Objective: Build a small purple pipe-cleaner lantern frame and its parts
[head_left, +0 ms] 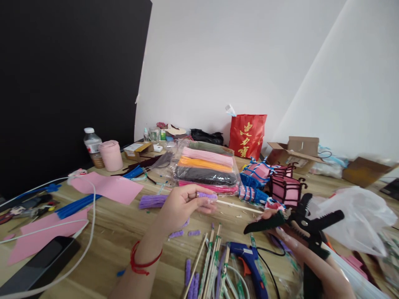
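My left hand [183, 204] pinches a short purple pipe cleaner coil [206, 195] at the end of a thin wooden stick [240, 206]. My right hand [296, 243] closes its fingertips on the stick's other end. Across that palm lies a black, pliers-like tool [307, 226] with toothed jaws and a dark green part; it hides some of the fingers. On the table below my left hand are loose purple coils [176, 234]. Straight purple pipe cleaners [152, 202] lie to its left.
A blue glue gun [251, 259] and several wooden sticks [215, 257] lie in front. Behind are bagged pipe cleaners [205, 166], pink lantern-like crafts [285, 189] and a red bag [247, 135]. Pink sheets [106, 186], a white cable [93, 220] and a phone [43, 263] are left.
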`<state>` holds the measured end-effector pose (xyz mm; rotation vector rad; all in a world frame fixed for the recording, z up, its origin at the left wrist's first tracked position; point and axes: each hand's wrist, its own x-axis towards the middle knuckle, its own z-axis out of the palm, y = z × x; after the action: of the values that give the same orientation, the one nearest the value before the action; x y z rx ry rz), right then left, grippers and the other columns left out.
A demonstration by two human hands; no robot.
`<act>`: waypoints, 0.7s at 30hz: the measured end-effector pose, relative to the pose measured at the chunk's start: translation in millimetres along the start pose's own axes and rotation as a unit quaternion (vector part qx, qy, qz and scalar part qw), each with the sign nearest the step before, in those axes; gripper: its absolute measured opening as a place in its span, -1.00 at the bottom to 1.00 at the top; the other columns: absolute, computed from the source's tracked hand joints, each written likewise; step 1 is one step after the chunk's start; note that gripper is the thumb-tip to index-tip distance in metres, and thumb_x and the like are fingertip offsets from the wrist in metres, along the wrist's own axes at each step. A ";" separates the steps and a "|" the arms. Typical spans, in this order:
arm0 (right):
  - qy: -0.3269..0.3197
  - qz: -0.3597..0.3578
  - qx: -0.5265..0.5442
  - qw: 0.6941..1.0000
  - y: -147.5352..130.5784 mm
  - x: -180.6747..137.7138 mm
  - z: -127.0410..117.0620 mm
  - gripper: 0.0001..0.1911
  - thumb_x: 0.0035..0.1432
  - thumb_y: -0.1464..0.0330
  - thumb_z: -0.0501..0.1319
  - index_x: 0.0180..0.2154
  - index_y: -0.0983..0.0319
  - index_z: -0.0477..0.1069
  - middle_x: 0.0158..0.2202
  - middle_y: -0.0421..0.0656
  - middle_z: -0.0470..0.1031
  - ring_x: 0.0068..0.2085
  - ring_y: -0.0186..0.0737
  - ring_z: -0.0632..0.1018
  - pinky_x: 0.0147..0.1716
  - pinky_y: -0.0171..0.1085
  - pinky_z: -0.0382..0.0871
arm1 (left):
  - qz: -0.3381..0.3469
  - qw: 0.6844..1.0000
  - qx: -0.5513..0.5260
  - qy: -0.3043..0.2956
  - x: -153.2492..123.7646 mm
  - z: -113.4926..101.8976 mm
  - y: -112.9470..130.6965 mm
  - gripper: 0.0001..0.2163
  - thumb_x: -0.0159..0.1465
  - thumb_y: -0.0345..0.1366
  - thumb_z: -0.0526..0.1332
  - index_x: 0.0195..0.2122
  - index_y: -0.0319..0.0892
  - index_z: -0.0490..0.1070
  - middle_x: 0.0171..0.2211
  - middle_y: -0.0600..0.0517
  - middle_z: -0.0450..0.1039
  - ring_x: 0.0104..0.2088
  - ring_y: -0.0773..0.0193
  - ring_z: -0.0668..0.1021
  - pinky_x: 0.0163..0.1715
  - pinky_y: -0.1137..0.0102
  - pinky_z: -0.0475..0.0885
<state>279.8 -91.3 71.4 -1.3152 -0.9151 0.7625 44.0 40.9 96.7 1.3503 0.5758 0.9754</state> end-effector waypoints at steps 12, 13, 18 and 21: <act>-0.007 -0.059 -0.047 0.997 -2.0 0.8 7.8 -0.54 0.04 0.23 0.25 0.00 0.21 0.38 0.01 -0.06 0.46 0.11 0.12 0.35 0.06 -0.05 0.29 | -0.004 0.999 -0.037 0.032 5.2 0.4 -6.7 -0.81 0.06 -0.33 0.33 -0.31 -0.29 0.51 -0.35 -0.09 0.60 -0.33 0.12 0.63 -0.23 0.29 0.56; -0.002 -0.062 -0.050 0.997 -1.9 -0.5 8.3 -0.54 0.04 0.23 0.24 0.00 0.22 0.38 0.00 -0.06 0.46 0.11 0.11 0.35 0.06 -0.06 0.29 | -0.005 0.999 -0.040 0.035 5.7 0.5 -7.2 -0.81 0.05 -0.33 0.34 -0.32 -0.29 0.52 -0.35 -0.09 0.60 -0.33 0.12 0.63 -0.22 0.29 0.56; -0.006 -0.064 -0.063 0.996 -0.4 -3.5 7.4 -0.53 0.06 0.23 0.22 0.03 0.19 0.33 0.05 -0.09 0.42 0.12 0.09 0.34 0.09 -0.05 0.24 | 0.006 0.999 -0.036 0.036 7.0 -0.3 -9.5 -0.84 0.04 -0.32 0.35 -0.37 -0.28 0.53 -0.35 -0.08 0.60 -0.34 0.12 0.63 -0.23 0.29 0.56; -0.022 -0.081 -0.050 0.995 -0.6 -1.5 6.4 -0.55 0.07 0.23 0.20 0.03 0.15 0.33 0.08 -0.12 0.39 0.13 0.09 0.33 0.10 -0.03 0.23 | 0.003 0.999 -0.018 0.037 6.2 -0.1 -7.5 -0.83 0.04 -0.31 0.34 -0.35 -0.28 0.53 -0.38 -0.07 0.60 -0.36 0.13 0.63 -0.26 0.30 0.57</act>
<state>273.5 -89.7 71.9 -1.2976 -1.0935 0.6274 49.0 46.7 90.5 1.2883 0.6071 1.0404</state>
